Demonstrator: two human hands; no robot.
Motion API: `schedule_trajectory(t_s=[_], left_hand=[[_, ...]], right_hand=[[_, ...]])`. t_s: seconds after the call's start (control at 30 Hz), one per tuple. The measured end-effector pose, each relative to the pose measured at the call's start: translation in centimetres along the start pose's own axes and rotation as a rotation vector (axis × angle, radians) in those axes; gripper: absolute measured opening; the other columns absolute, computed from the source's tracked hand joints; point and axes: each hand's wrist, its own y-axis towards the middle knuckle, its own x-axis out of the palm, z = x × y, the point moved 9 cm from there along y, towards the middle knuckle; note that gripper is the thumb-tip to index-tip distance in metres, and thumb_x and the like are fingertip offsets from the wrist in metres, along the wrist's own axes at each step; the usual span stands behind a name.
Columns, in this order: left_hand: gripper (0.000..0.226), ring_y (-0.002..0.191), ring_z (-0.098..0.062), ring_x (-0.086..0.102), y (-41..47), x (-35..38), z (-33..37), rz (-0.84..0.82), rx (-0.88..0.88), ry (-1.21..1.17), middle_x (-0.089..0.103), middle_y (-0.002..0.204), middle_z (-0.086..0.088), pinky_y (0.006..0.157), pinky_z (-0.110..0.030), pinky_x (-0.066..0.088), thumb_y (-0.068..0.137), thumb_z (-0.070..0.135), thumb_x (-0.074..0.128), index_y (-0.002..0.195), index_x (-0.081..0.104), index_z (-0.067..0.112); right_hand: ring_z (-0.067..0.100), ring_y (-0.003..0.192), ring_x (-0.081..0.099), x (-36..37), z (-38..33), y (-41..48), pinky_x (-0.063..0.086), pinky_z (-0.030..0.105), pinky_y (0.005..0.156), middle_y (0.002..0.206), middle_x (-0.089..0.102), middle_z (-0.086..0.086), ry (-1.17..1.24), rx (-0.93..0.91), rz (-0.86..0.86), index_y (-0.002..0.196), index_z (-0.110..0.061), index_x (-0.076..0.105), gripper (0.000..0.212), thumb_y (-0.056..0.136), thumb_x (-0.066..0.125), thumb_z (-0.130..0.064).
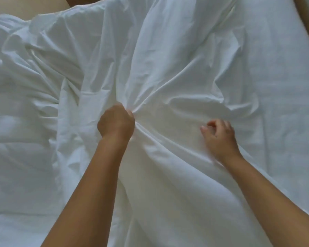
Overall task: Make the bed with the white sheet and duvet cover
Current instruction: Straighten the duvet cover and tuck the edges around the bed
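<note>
The duvet cover [164, 65] lies crumpled across the middle of the bed, over the white sheet [284, 107], which looks already flat at the right; my left hand [116, 122] fists a bunch of it; my right hand [219, 138] rests curled on it, blurred, grip uncertain; spreading and smoothing remain, I judge.

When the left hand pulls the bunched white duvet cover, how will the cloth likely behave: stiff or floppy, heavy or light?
Probably floppy: the duvet cover gathers into soft creases radiating from the left hand, which grips it. It seems fairly light, since one fist bunches it. It may drag neighbouring folds along rather than move alone.
</note>
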Motion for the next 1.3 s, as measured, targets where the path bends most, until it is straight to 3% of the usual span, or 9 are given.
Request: schedule_trajectory(t_s=[0.1,0.2,0.4,0.6,0.7,0.87,1.1,1.17,1.3], left_hand=[[0.033,0.108,-0.035,0.047,-2.2,0.8,6.7,0.120,0.261,0.015,0.051,0.116,-0.015,0.083,-0.041,0.039,0.088,0.021,0.052,0.117,0.051,0.007],[0.038,0.108,-0.034,0.050,-4.6,5.7,12.4,-0.061,0.406,0.022,0.056,0.115,-0.016,0.087,-0.038,0.040,0.088,0.034,0.050,0.115,0.054,0.007],[0.075,0.115,-0.031,0.054,-3.8,13.8,12.0,-0.422,0.134,0.176,0.057,0.126,-0.015,0.091,-0.034,0.042,0.089,0.064,0.037,0.126,0.052,0.001],[0.063,0.060,-0.025,0.060,-6.4,16.3,13.7,-0.830,-0.168,-0.214,0.060,0.069,-0.012,0.053,-0.024,0.051,0.083,0.067,0.046,0.073,0.055,0.006],[0.028,0.060,-0.018,0.051,-7.2,14.1,18.0,-0.685,-0.143,-0.568,0.047,0.067,0.000,0.039,-0.014,0.040,0.093,0.023,0.048,0.066,0.044,0.017],[0.037,0.051,-0.025,0.049,-12.7,8.3,35.5,-0.390,0.386,-0.863,0.043,0.041,0.001,0.044,-0.029,0.031,0.075,0.032,0.047,0.045,0.041,0.011],[0.039,0.092,-0.036,0.061,-18.4,25.8,31.9,-0.675,0.319,-0.274,0.064,0.099,-0.026,0.070,-0.033,0.040,0.095,0.028,0.039,0.091,0.063,-0.003],[0.047,0.086,-0.033,0.064,-17.8,26.6,31.9,-0.659,0.382,-0.198,0.067,0.092,-0.020,0.068,-0.031,0.043,0.094,0.043,0.040,0.084,0.064,0.004],[0.079,0.059,-0.025,0.066,-14.5,26.5,32.8,-0.619,0.282,-0.183,0.067,0.052,-0.008,0.067,-0.032,0.054,0.075,0.079,0.039,0.055,0.065,0.007]], right_hand=[[0.031,0.108,0.052,-0.3,9.4,0.2,0.042,0.038,0.091,0.119,0.056,0.013,0.018,0.431,-0.139,0.120,-0.008,0.054,0.053,0.089,0.053,-0.052],[0.023,0.088,0.061,1.1,10.1,0.2,0.042,0.030,0.073,0.100,0.065,0.006,0.156,0.377,-0.268,0.109,-0.011,0.061,0.056,0.086,0.050,-0.060],[0.031,0.095,0.059,2.7,7.7,0.0,0.042,0.034,0.076,0.097,0.066,0.009,-0.057,0.176,-0.257,0.090,-0.017,0.059,0.034,0.097,0.040,-0.044],[0.030,0.068,0.054,-2.6,3.4,-0.7,0.044,0.039,0.064,0.065,0.056,0.007,0.226,0.048,-0.012,0.072,-0.004,0.058,0.033,0.090,0.057,-0.031],[0.030,0.076,0.062,-7.3,2.0,-0.8,0.050,0.039,0.072,0.079,0.068,0.011,0.344,-0.012,0.057,0.085,-0.004,0.067,0.019,0.089,0.061,-0.022],[0.004,0.042,0.032,-24.5,9.2,-4.0,0.024,0.020,0.034,0.047,0.038,-0.011,0.487,-0.011,0.534,0.064,-0.004,0.046,0.041,0.074,0.068,-0.037],[0.032,0.079,0.055,-15.2,24.5,-4.7,0.037,0.036,0.064,0.077,0.058,0.015,0.181,0.501,0.294,0.068,-0.011,0.046,0.030,0.088,0.060,-0.028],[0.034,0.096,0.054,-14.4,25.7,-4.1,0.040,0.037,0.075,0.100,0.060,0.016,0.159,0.538,0.283,0.083,-0.013,0.046,0.027,0.085,0.062,-0.035],[0.031,0.114,0.052,-13.0,25.4,-1.6,0.045,0.040,0.093,0.124,0.052,0.008,0.301,0.608,0.080,0.120,-0.010,0.040,0.074,0.069,0.069,-0.056]])
